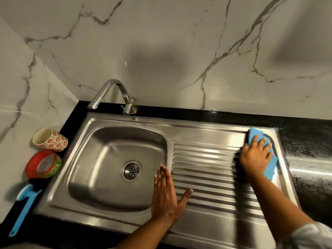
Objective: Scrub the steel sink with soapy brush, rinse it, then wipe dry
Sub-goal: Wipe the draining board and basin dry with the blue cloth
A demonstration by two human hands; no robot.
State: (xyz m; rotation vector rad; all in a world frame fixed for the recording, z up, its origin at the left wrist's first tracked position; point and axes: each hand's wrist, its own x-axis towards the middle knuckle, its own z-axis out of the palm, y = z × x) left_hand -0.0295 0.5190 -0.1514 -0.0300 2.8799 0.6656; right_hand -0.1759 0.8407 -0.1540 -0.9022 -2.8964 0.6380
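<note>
The right hand is pressing the cloth, fingers spread, at the sink's far-right corner. The left hand, fingers straight, is bracing beside the basin.

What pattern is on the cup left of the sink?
The cup has red flowers on cream; head view.

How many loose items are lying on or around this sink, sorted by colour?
Blue: 2 (cloth, brush)
Red and green: 1 (round container)
Cream with red flowers: 1 (cup)
Total: 4
</note>
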